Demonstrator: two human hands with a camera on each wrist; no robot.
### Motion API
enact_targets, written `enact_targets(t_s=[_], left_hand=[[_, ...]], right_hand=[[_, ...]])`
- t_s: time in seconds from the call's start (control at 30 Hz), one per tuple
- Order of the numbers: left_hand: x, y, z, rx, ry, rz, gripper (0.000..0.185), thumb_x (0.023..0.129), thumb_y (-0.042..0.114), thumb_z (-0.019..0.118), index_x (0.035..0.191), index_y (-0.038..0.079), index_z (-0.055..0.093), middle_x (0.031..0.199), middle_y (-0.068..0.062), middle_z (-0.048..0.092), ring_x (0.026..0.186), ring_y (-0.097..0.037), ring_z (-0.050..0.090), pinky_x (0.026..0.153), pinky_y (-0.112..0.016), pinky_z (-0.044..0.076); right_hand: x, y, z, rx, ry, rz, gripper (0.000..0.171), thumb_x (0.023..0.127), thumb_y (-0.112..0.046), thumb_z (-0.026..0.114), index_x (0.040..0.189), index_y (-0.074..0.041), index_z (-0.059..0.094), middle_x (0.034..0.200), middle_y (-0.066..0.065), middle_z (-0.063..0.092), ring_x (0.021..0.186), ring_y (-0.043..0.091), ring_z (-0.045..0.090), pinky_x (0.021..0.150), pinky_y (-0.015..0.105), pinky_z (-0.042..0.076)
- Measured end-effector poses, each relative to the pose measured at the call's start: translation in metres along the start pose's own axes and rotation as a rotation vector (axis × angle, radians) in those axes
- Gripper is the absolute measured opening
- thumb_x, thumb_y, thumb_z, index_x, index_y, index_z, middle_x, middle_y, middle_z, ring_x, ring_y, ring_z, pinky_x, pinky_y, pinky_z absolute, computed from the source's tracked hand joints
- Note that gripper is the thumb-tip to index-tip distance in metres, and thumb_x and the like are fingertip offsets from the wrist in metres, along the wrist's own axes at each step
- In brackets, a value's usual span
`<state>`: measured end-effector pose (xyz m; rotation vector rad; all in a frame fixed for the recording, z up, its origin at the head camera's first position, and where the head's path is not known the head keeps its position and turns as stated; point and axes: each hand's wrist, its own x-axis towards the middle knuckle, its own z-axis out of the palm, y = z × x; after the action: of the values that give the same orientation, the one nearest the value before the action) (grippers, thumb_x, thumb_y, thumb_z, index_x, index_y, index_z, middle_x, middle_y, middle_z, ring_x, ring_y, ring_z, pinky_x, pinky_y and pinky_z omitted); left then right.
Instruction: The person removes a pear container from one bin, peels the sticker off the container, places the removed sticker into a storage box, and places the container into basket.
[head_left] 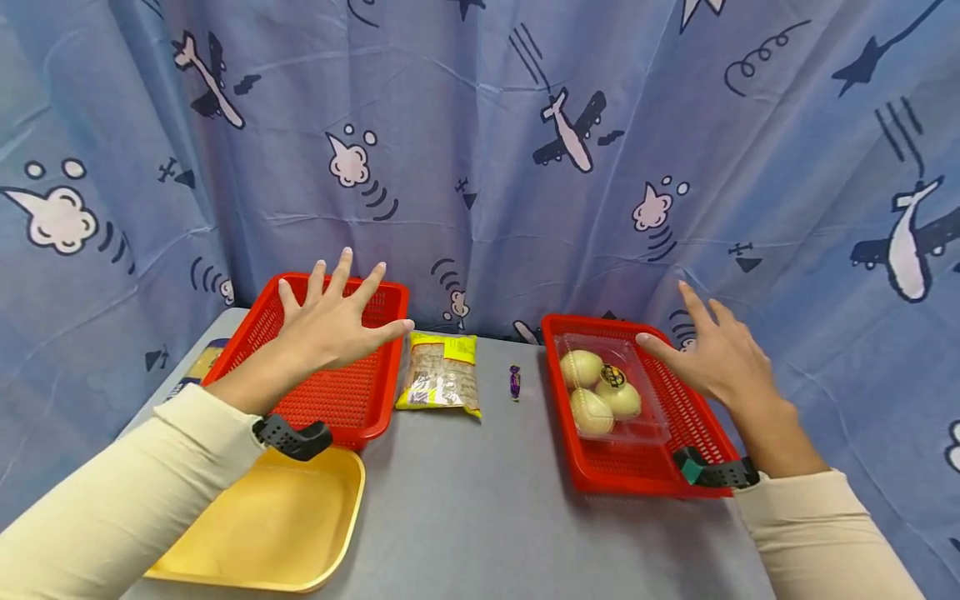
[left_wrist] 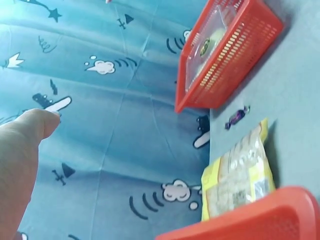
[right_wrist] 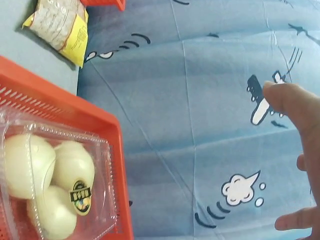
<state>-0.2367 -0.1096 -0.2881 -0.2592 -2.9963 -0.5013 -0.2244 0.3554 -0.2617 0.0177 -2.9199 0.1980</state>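
Observation:
My left hand is held with fingers spread above the left red basket, touching nothing. On the other side my right hand hovers over the right red basket, its fingers apart and holding nothing. Inside that basket lies a clear plastic box with three round, pale green-white fruits and a black label. Between the baskets, a yellow-edged clear bag of brownish contents lies flat. Right of the bag is a small purple wrapped candy.
A yellow tray stands in front of the left basket, partly under my left sleeve. Beyond that basket's left side a yellow and dark blue package shows in part. A blue curtain with airplane prints hangs behind the grey table.

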Motion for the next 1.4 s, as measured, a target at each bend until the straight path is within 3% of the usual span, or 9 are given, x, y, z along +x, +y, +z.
enact_targets(t_s=[0.53,1.1,1.4], left_hand=[[0.006,0.046,0.033,-0.031,-0.043,0.045,0.093,0.079,0.084,0.036,0.155,0.036,0.012,0.16,-0.009,-0.008,0.142,-0.042,-0.007,0.098,-0.07,-0.015],[0.001,0.089,0.076,-0.095,-0.077,0.077,0.089,0.079,0.083,0.039,0.154,0.04,0.016,0.161,-0.005,-0.004,0.142,-0.04,0.001,0.1,-0.071,-0.01],[-0.003,0.11,0.101,-0.114,-0.088,0.133,0.092,0.076,0.087,0.035,0.154,0.041,0.016,0.161,-0.003,-0.002,0.143,-0.039,-0.001,0.101,-0.068,-0.014]], right_hand=[[-0.001,0.022,0.01,0.046,0.02,0.005,0.1,0.083,-0.072,0.051,0.156,-0.025,0.002,0.145,0.034,0.024,0.121,0.058,0.03,0.081,0.08,0.027],[0.0,0.044,0.026,0.096,-0.004,0.023,0.098,0.085,-0.069,0.053,0.156,-0.024,0.002,0.144,0.036,0.025,0.119,0.06,0.029,0.081,0.08,0.025],[-0.001,0.05,0.039,0.114,-0.023,0.033,0.097,0.086,-0.069,0.051,0.156,-0.025,0.001,0.144,0.035,0.026,0.12,0.06,0.03,0.08,0.08,0.025]])
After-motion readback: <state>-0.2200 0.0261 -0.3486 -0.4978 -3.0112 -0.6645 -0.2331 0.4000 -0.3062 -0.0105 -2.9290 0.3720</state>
